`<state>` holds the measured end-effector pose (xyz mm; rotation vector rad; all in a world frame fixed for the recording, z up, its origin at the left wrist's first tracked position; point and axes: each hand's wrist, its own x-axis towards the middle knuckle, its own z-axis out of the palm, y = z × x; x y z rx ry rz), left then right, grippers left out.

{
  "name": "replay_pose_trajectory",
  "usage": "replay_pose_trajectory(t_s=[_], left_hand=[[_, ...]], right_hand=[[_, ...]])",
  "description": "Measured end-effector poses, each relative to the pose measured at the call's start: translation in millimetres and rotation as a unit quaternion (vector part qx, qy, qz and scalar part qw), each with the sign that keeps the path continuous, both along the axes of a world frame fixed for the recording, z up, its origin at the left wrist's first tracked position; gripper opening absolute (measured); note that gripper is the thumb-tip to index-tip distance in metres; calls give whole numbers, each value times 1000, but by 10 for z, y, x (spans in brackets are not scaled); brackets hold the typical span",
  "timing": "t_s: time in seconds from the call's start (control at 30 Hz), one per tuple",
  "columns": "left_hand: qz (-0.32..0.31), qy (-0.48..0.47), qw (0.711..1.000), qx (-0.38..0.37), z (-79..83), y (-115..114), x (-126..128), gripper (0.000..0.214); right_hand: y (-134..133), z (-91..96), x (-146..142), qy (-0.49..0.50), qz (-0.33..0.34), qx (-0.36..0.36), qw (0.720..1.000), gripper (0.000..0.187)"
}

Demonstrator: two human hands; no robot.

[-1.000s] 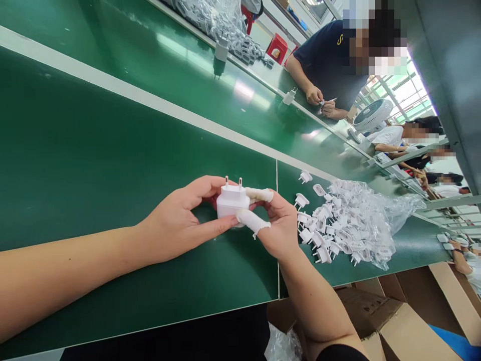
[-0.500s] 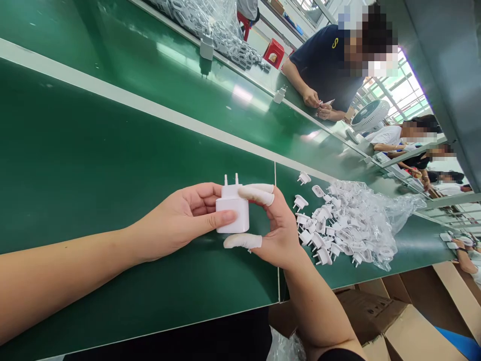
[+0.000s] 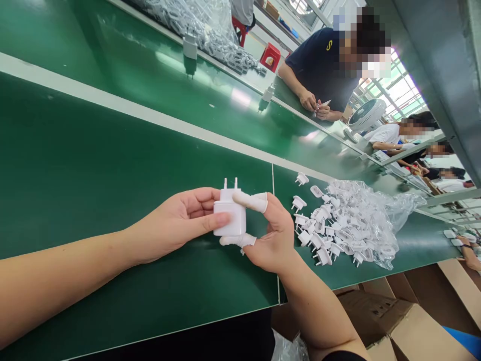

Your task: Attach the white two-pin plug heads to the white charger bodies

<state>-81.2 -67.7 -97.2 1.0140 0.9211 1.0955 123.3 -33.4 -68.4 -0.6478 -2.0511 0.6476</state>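
Note:
A white two-pin charger plug (image 3: 235, 223) is held upright over the green bench, its metal pins pointing away from me. My left hand (image 3: 188, 213) is closed on its left side, thumb across the front face. White finger covers wrap the thumb and fingers of my right hand (image 3: 272, 233). That hand grips the plug from the right, with a finger on the upper pin section and the thumb under the bottom edge. To the right lies a heap of white pin pieces (image 3: 319, 225), partly spilling from a clear plastic bag (image 3: 404, 205).
Beyond a pale strip (image 3: 150, 116) runs the conveyor belt (image 3: 210, 108), with chargers (image 3: 190, 47) standing along its far edge. A co-worker (image 3: 315, 70) sits opposite, near a fan (image 3: 367, 114). Cardboard boxes (image 3: 421, 331) stand below the bench at right. A metal beam (image 3: 432, 65) crosses the upper right.
My right thumb and fingers have closed in on the plug, top and bottom. The plug has shifted slightly towards me. Across the belt, the standing chargers appear further left.

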Motion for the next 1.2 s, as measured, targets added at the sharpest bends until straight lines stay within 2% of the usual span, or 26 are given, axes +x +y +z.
replay_pose_trajectory(t_s=[0.1, 0.17, 0.23, 0.3, 0.33, 0.4, 0.47, 0.53, 0.6, 0.67, 0.8, 0.9, 1.03, 1.2], left_hand=[[-5, 29, 1000, -10, 67, 46, -35, 49], [11, 54, 998, -12, 72, 87, -59, 51], [60, 84, 995, -13, 38, 134, -84, 56], [140, 130, 982, -6, -17, 186, -111, 63], [183, 151, 971, -1, -43, 211, -123, 66], [260, 168, 951, 7, -73, 257, -142, 69], [304, 156, 940, 1, -77, 306, -149, 69], [319, 151, 935, -10, -67, 387, -156, 64], [327, 166, 930, -20, -52, 535, -182, 57], [346, 185, 920, -17, -24, 764, -241, 51], [405, 232, 884, 22, 95, 1327, -436, 36], [409, 283, 867, 40, 179, 1643, -606, 30], [412, 341, 844, 27, 150, 1797, -789, 33], [415, 352, 838, 32, 66, 1715, -807, 65]], right_hand=[[55, -54, 11, -14, -3, -36, 999, 52], [104, -44, 60, -55, -6, -98, 994, 63], [153, 28, 160, -117, -38, -141, 982, 81], [194, 151, 299, -206, -106, -128, 964, 90], [211, 219, 374, -263, -147, -106, 948, 87], [242, 337, 506, -387, -215, -73, 894, 72], [282, 402, 588, -485, -245, -98, 834, 55], [332, 410, 603, -525, -246, -148, 801, 46], [382, 377, 559, -517, -240, -174, 803, 42], [414, 325, 479, -493, -239, -164, 820, 41], [423, 208, 313, -449, -220, -134, 856, 52], [434, 131, 237, -424, -200, -120, 875, 56], [466, 62, 199, -400, -185, -124, 889, 53], [471, 13, 178, -375, -176, -147, 898, 40]])
